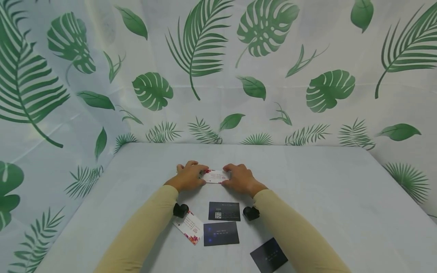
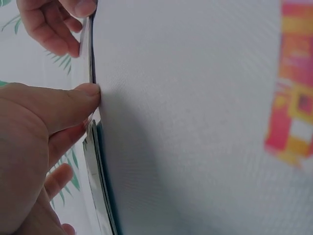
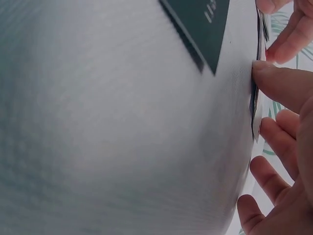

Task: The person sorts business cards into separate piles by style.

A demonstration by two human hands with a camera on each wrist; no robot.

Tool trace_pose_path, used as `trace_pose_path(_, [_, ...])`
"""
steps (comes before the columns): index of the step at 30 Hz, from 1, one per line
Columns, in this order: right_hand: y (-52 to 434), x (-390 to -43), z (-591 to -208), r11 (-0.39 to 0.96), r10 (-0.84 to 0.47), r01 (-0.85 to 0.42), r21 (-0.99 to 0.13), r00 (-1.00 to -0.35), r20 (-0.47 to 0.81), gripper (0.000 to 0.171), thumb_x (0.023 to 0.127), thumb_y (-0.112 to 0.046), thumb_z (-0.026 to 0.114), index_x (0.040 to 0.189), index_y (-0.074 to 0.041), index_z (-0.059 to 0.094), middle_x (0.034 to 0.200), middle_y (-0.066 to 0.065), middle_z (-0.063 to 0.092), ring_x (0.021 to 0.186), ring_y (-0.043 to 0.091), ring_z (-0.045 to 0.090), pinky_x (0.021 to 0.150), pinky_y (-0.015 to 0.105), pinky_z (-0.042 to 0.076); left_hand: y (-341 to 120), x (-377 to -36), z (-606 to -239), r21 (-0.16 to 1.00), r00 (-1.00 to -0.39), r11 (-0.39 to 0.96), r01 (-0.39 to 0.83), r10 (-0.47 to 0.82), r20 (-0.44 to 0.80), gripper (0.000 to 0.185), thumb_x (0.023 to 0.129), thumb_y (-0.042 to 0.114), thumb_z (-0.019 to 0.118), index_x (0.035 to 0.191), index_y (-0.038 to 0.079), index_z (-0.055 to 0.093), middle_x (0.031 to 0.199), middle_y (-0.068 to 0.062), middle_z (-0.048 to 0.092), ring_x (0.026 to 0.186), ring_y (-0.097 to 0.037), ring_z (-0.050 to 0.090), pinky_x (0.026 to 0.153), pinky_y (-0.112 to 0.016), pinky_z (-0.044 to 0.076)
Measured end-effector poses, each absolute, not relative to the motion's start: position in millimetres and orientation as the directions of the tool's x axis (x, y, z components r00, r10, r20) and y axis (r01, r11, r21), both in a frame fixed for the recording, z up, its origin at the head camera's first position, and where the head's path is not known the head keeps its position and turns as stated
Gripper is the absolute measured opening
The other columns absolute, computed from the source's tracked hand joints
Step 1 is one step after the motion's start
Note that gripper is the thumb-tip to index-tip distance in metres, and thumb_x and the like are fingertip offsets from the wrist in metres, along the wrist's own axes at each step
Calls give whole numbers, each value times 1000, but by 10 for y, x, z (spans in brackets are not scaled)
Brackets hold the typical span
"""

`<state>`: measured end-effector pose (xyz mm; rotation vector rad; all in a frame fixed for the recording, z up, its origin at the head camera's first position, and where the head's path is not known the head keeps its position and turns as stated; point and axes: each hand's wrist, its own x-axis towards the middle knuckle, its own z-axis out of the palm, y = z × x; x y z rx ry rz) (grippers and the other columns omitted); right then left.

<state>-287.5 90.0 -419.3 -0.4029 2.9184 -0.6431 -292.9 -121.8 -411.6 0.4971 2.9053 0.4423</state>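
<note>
At the middle of the table, a small stack of business cards [image 1: 216, 176] lies with a white card with red flowers on top. My left hand [image 1: 189, 177] pinches the stack's left end, thumb on the near edge and index finger at the far side. At its right end, my right hand [image 1: 241, 179] grips it the same way, its other fingers spread. Edge-on in the left wrist view, the layered cards [image 2: 91, 49] appear between both hands. Beside the left thumb there, another group of cards [image 2: 101, 181] sits low, mostly hidden by that hand in the head view.
Nearer me lie two dark cards, one with a QR code [image 1: 224, 211] and one with blue spots [image 1: 221, 234]. A white flowered card [image 1: 190, 227] is angled by the left forearm. Another dark card [image 1: 269, 255] lies tilted near the right forearm. A leaf-patterned curtain [image 1: 218, 87] hangs behind.
</note>
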Motion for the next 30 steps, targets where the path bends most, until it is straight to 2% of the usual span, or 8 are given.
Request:
trace_pose_path(10, [884,-2882,-4193,868,-270,-206,-452,-959,-82,57,89,-30,77,140,-13,57,134,10,58,125,34,46,104,53,36,-1199,-2918,-4079,320,-942,908,271,318,-105,54,90,31,76,141,19,59,139,-6,56,140,-28,33,98,-57,20])
trace_pose_path(22, [866,-2910,-4179,856,-283,-212,-471,-956,-84,57,89,-31,77,140,-13,56,137,11,55,126,34,46,104,54,36,-1196,-2916,-4046,343,-946,905,252,306,-111,53,91,29,75,141,19,59,142,-8,54,141,-29,32,99,-55,20])
trace_pose_path(30, [840,-2852,-4141,850,-308,-283,-444,-951,16,62,87,-34,79,139,-9,57,135,15,58,124,37,49,102,56,36,-1189,-2840,-3904,380,-931,871,312,360,-60,63,89,30,78,146,19,53,145,-5,52,142,-28,29,98,-55,19])
